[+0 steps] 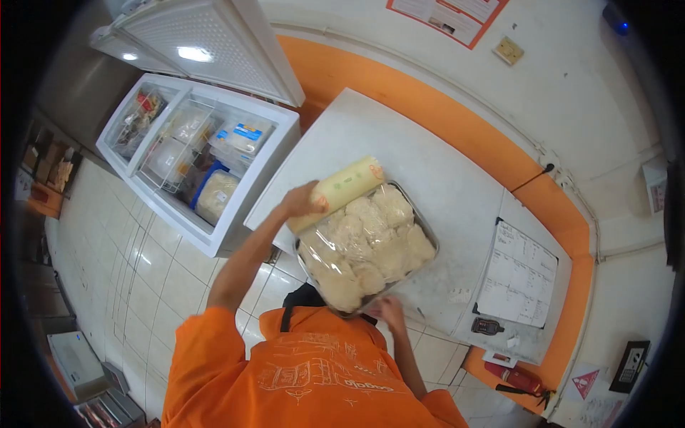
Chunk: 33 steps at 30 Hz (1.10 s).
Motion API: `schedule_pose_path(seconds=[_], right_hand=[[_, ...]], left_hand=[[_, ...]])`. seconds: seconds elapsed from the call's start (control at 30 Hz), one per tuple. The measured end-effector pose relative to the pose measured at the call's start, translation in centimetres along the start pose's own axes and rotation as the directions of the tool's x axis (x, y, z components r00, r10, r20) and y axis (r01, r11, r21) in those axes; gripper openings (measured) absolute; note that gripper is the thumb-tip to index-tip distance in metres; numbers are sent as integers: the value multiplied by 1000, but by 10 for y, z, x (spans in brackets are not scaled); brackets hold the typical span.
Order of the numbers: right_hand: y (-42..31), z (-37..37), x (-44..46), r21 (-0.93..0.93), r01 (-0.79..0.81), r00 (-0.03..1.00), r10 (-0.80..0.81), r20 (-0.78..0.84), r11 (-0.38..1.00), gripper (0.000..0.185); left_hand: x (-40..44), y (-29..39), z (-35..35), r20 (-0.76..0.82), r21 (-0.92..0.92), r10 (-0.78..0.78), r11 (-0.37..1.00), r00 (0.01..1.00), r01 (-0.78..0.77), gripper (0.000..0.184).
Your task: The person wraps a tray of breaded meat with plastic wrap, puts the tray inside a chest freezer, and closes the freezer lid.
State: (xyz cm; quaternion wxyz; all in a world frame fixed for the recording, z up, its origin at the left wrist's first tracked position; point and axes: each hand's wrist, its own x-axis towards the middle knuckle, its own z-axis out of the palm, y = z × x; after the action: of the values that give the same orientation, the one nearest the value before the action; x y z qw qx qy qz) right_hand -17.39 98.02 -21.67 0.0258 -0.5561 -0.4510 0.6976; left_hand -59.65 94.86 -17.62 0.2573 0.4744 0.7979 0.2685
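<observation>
A metal tray (433,246) holds several pale, breaded-looking flat pieces (371,235) under clear plastic film. Along the tray's far left side lies a yellow printed roll of film (349,187). My left hand (303,200) grips the left end of this roll, its fingers wrapped round it. My right hand (389,312) is at the tray's near edge, where the film comes down; its fingers are bent together, and what they pinch is too small to make out.
The tray rests on a white tabletop (449,185). An open chest freezer (246,207) with packed food stands at the left, its lid raised. At the right are a whiteboard with writing (517,274), a dark handheld device (487,327) and a red fire extinguisher (514,376).
</observation>
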Motion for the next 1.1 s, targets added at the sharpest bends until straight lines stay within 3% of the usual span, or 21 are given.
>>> schedule_pose_path(seconds=[0.07,0.1,0.13,0.17,0.2,0.23,0.27,0.3,0.37,0.4,0.47,0.5,0.57,0.63,0.7,0.8,1.03,1.1], right_hand=[[-1,19,-23,-5,-75,984,75,163,997,27],[-9,16,-30,0,-76,985,75,155,997,27],[-22,15,-37,-245,68,973,-9,231,967,24],[-36,13,-42,-458,223,943,-70,327,861,21],[-59,6,-45,-403,229,963,-144,229,886,20],[-78,-8,-46,-349,241,970,-210,124,906,19],[-73,-27,-27,-94,310,946,-317,-69,946,16],[-74,-53,-2,-93,415,888,-425,-178,905,21],[-98,-81,24,-534,489,617,-707,-346,689,26],[-99,-93,40,-527,493,612,-706,-355,692,26],[-91,-108,85,-547,352,763,-571,-303,760,39],[-86,-108,104,-545,360,762,-576,-297,757,39],[-80,-103,131,-484,409,830,-536,-157,774,42],[-86,-93,125,-431,468,813,-567,-133,772,43],[-95,-87,115,-373,539,782,-613,-113,756,44],[-86,-84,87,-445,487,794,-593,-133,752,40],[-74,-69,3,-367,451,787,-556,-267,814,39],[-84,-65,-20,-393,478,737,-602,-307,786,39]], left_hand=[[36,3,1,58,62,74,995,996,-78,82],[46,6,4,110,128,132,981,985,-146,86],[49,9,9,119,127,137,980,983,-152,86],[50,11,14,11,188,212,959,977,-210,84],[51,14,16,-93,257,293,930,951,-262,82],[42,21,14,-83,262,299,927,951,-268,82],[20,33,14,-343,160,213,973,915,-167,77],[-2,40,18,-570,32,94,995,816,-92,71],[-54,13,50,-736,-140,-125,990,665,31,62],[-85,16,60,-644,-367,-361,919,674,142,61],[-134,-6,95,-507,-392,-496,861,705,324,56],[-147,-12,108,-366,-483,-583,785,726,387,50],[-156,-10,119,-306,-514,-550,783,777,352,46],[-159,-7,121,-305,-523,-556,776,773,352,45],[-149,-14,126,-381,-606,-492,772,783,190,43],[-149,-10,108,-340,-730,-506,674,793,117,42],[-175,34,49,-241,-675,-437,717,867,174,44],[-179,39,44,-217,-682,-431,709,876,179,46]])
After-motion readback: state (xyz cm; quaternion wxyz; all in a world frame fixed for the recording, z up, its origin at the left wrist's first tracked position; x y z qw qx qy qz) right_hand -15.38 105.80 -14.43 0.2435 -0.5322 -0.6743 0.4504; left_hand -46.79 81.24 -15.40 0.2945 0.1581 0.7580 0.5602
